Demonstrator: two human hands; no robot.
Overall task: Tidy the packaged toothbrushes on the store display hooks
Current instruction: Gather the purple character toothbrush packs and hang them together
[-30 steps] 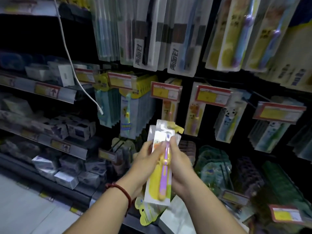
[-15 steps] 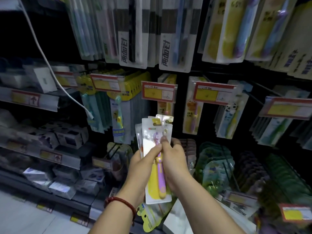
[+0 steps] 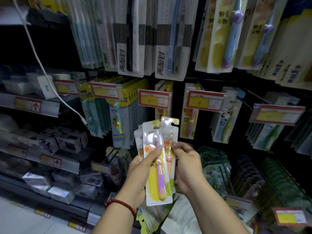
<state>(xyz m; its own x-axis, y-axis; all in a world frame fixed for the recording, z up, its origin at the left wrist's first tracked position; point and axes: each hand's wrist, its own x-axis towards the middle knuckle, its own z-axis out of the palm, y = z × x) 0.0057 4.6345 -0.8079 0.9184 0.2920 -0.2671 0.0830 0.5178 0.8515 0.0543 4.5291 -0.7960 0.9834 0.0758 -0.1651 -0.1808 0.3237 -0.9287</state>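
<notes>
right hand (image 3: 187,168) now sits further right, apart from left hand (image 3: 141,173).
left grips purple pack (image 3: 160,179); right pinches orange pack (image 3: 170,134) behind it.

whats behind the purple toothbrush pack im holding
Behind the purple toothbrush pack: a pink toothbrush pack fanned right, another pack's edge left. Any further packs are covered.

— What is the person holding?
— The left hand (image 3: 140,173) grips a fanned stack of toothbrush packs (image 3: 152,191), thumb pressed on the front one, which shows a purple toothbrush (image 3: 159,173).
— And the other hand?
— The right hand (image 3: 187,168) pinches the edge of the rear pack (image 3: 169,132), the one with a pink brush. A red bracelet (image 3: 121,204) circles the left wrist. Beyond, hanging packs (image 3: 189,122) sit on hooks behind red-and-yellow price tags (image 3: 154,100).
</notes>
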